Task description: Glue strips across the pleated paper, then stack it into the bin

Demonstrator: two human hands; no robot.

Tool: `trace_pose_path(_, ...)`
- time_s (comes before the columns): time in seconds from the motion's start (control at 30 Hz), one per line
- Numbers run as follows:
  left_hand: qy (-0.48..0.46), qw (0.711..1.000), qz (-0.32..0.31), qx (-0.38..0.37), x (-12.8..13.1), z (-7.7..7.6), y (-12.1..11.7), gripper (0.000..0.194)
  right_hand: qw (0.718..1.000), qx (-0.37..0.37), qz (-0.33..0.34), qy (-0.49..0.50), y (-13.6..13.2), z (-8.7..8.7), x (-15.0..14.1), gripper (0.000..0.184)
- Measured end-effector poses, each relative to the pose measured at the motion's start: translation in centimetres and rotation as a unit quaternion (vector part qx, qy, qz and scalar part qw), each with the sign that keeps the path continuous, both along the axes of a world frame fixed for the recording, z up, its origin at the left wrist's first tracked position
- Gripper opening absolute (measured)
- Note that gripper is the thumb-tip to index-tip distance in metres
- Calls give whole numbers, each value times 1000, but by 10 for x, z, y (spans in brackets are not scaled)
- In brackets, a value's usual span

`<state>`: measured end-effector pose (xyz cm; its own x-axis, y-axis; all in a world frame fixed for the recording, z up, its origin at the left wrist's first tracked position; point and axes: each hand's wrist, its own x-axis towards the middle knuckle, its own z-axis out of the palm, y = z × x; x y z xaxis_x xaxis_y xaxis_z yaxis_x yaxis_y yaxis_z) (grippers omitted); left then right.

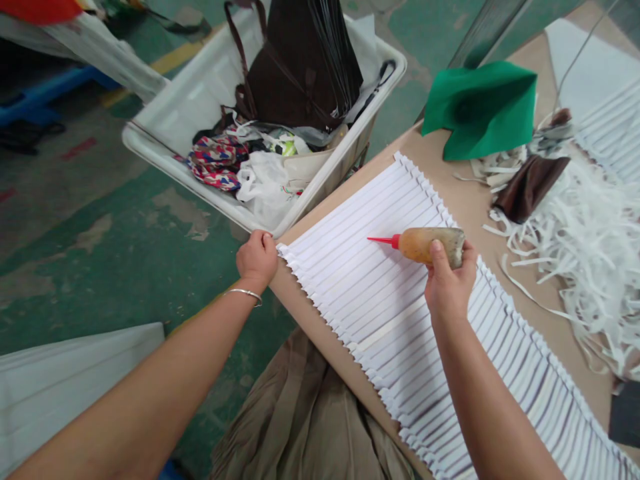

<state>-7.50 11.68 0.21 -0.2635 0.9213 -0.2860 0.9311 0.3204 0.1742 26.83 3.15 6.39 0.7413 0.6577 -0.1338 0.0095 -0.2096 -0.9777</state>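
Green-painted floor runs beside a brown table (465, 200) carrying a fanned row of overlapping white strips (380, 293). Right hand (447, 283) has its fingers wrapped tight around a grimy glue bottle (430, 244), red nozzle pointing toward 9 o'clock just above the strips; left hand (257, 257) is curled, pinning the row's end at the table edge. It looks like gluing, with the nozzle to be run steadily along the strips. A white bin (210, 87) sits at 11 o'clock, green felt (480, 107) at 1 o'clock.
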Motion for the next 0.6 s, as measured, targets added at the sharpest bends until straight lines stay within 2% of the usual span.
trace_pose_path(0.3,-5,1000,-1,4,0,2,-2,36,995,-64,44,-55,-30,12,-51,60)
trace_pose_path(0.6,-7,1000,1,-5,-1,2,-2,35,981,-89,132,-109,-48,37,-92,61)
